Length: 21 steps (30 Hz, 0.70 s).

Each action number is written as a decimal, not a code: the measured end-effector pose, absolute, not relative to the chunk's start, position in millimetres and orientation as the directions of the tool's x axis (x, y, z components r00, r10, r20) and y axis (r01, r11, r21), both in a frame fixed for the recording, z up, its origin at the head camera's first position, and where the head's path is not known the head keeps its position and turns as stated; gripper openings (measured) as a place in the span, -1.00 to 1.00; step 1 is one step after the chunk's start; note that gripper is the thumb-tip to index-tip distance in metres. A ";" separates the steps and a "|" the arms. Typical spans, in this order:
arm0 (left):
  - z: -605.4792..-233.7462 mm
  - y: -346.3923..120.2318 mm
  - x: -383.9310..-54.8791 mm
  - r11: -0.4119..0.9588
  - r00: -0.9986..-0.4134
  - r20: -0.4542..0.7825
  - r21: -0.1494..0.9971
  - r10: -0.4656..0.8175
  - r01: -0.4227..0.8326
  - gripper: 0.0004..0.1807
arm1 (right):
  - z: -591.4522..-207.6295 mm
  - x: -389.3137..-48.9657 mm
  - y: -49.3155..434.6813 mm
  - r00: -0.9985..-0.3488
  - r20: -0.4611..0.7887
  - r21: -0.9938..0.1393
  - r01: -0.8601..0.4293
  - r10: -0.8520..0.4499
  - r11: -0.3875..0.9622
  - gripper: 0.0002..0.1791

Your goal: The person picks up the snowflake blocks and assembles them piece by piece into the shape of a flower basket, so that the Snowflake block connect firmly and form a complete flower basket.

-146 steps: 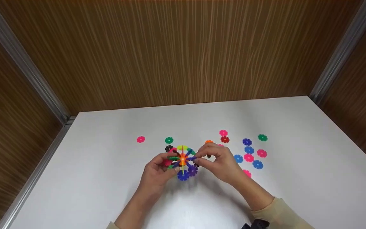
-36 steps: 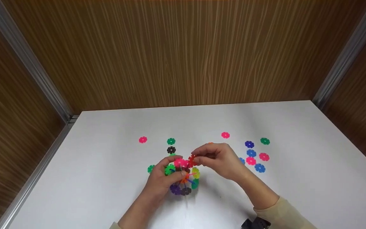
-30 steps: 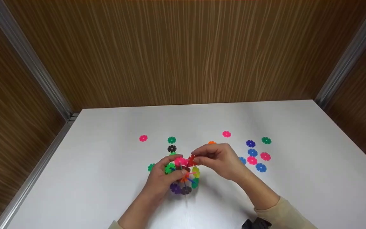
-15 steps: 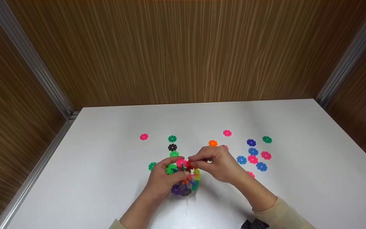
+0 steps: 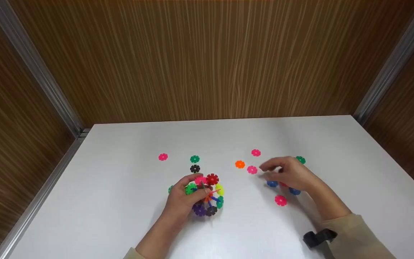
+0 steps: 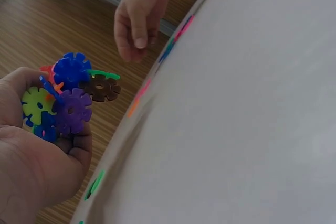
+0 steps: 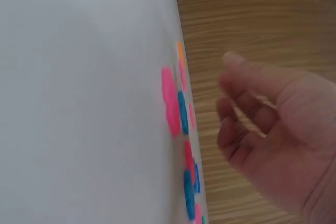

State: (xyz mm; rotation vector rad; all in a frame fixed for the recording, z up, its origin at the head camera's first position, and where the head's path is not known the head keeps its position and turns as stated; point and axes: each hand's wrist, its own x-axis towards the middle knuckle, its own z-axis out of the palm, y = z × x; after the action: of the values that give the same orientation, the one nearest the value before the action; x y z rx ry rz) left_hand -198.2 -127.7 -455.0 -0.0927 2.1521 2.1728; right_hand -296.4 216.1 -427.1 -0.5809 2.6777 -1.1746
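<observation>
My left hand grips a ball-like build of interlocking plastic snowflake discs, its slotted discs in purple, blue, green, yellow, brown, pink and red. A red disc stands out at the top of the build in the head view. Off to the right, my right hand hovers over the loose discs with nothing in it, fingers loosely bent and thumb apart from them in the right wrist view. Just left of its fingertips lies a pink disc. The hand partly covers some blue discs.
Loose discs lie flat on the white table: an orange disc, a far pink disc, a near pink disc, a green disc and a black disc. A wood-patterned wall stands behind.
My right hand pressed a red disc onto the build, let it go, and has moved right over the loose discs. My left hand keeps its hold; earlier the build was turned differently.
</observation>
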 end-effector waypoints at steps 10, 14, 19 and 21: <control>-453.0 -127.6 -197.9 -0.033 -0.991 -0.134 0.990 -0.008 -0.134 -0.32 | -439.4 -294.5 233.6 -0.915 -0.101 -0.717 -0.206 -0.391 0.666 -0.65; -453.6 -127.6 -198.1 -0.056 -0.991 -0.133 0.990 -0.009 -0.132 -0.31 | -441.9 -295.0 235.0 -0.914 -0.089 -0.714 -0.219 -0.396 0.665 -0.69; -453.0 -127.1 -198.7 -0.077 -0.991 -0.137 0.988 0.004 -0.137 -0.30 | -439.6 -290.1 224.9 -0.914 -0.057 -0.712 -0.244 -0.401 0.658 -0.81; -452.4 -126.9 -199.0 -0.084 -0.990 -0.142 0.986 0.019 -0.143 -0.29 | -434.2 -285.0 214.7 -0.911 -0.033 -0.739 -0.255 -0.411 0.624 -0.84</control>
State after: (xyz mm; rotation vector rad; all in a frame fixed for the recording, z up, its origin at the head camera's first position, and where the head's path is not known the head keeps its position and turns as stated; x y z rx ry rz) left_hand -199.0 -126.9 -452.4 -0.1398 2.0479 2.2310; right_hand -285.0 214.7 -434.2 -0.5494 2.6479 -1.1584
